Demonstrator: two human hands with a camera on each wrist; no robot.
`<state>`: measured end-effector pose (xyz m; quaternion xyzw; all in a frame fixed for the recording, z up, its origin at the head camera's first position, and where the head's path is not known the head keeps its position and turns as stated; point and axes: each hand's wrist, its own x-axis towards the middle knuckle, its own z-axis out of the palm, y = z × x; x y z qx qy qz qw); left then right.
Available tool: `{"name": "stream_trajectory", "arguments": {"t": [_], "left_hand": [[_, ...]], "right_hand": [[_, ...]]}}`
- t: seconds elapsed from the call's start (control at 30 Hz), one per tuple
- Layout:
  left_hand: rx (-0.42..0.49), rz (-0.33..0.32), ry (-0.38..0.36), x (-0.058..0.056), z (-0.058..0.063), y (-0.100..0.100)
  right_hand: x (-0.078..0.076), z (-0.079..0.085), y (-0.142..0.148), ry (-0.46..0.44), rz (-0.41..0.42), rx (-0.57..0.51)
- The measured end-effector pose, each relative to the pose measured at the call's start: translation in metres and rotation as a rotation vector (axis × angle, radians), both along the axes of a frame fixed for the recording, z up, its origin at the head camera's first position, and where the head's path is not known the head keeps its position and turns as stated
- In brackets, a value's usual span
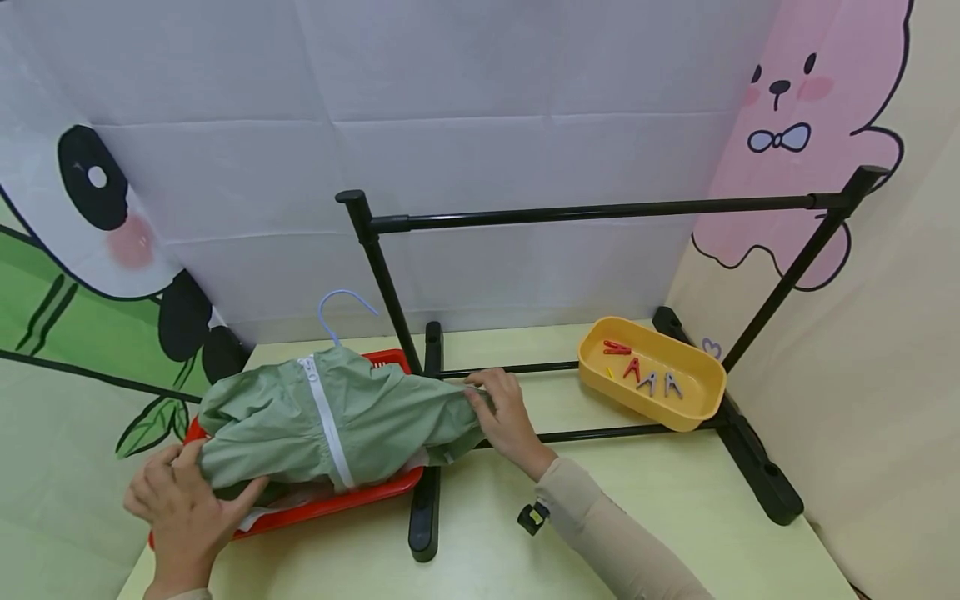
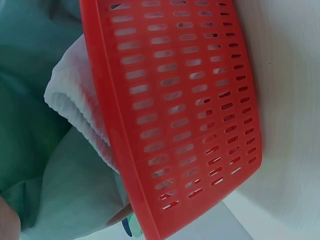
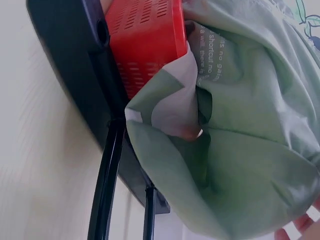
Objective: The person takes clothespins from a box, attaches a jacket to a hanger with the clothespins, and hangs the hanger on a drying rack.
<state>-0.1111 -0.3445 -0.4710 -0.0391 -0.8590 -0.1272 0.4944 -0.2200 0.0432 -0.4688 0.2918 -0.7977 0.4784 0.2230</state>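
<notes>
A light green zip jacket [image 1: 390, 400] with a white zipper lies spread over a red plastic basket [image 1: 337, 502]. A blue hanger [image 1: 337, 304] has its hook sticking up from the jacket's collar. My left hand [image 1: 183, 504] touches the jacket's left end beside the basket, thumb stretched out along the lower edge. At the other end, my right hand [image 1: 513, 421] grips the sleeve end, fingers on top. In the right wrist view, the sleeve [image 3: 255, 170] hangs past the basket, with fingertips [image 3: 300, 222] at its edge. White cloth [image 2: 80, 95] shows under the jacket in the left wrist view.
A black metal rack [image 1: 600, 214] stands behind and right of the basket, its left foot [image 1: 424, 521] beside the basket. A yellow tray [image 1: 600, 379] at the right holds several red and grey clothespins. A patterned backdrop [image 1: 510, 158] closes off the table's back.
</notes>
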Motion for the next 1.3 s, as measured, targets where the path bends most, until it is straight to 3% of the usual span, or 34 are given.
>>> {"name": "stream_trajectory", "arguments": {"t": [0.3,0.7,0.93,1.3], "left_hand": [[0.009,0.009,0.034,-0.002,0.003,0.002],[0.011,0.014,0.019,-0.002,0.001,0.001],[0.024,0.004,-0.025,-0.001,0.0,0.0],[0.022,0.01,0.006,-0.002,0.001,0.002]], "right_hand": [[-0.005,0.001,0.013,0.015,-0.005,0.009],[-0.011,-0.002,0.028,0.008,-0.039,0.016],[-0.017,-0.002,0.039,0.025,-0.064,0.059],[-0.023,0.001,0.064,-0.003,-0.099,0.151]]}}
